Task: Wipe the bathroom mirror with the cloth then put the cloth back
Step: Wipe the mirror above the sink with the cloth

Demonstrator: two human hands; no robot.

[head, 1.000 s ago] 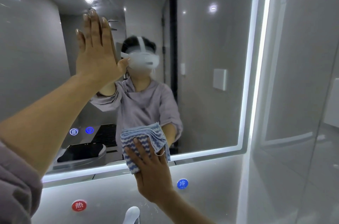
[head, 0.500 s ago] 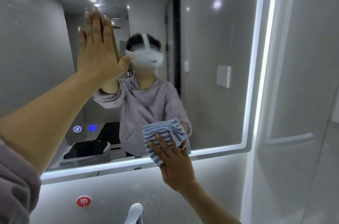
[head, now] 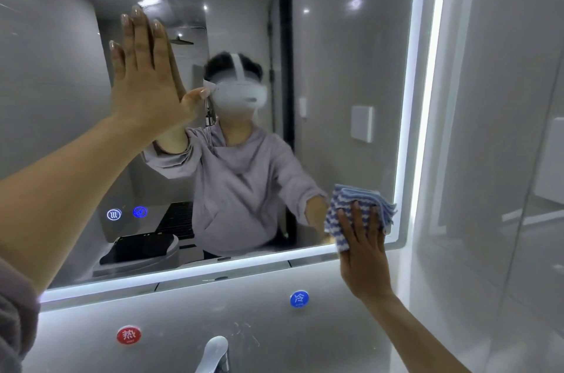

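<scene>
The mirror (head: 335, 67) runs off the top and left of the picture. At the mirror's bottom right corner the right hand (head: 363, 253) covers the lower part of the cloth (head: 354, 195). Below the mirror the tap (head: 215, 352) is cut off by the bottom edge, and the tiny print on the red sticker (head: 128, 335) and blue sticker (head: 299, 299) is too small to read.

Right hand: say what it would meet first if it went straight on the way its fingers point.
The right hand lies flat, fingers pointing up the mirror. First comes the blue-striped cloth under its fingertips; past that, only bare glass beside the lit edge strip, as far as this view shows.
</scene>
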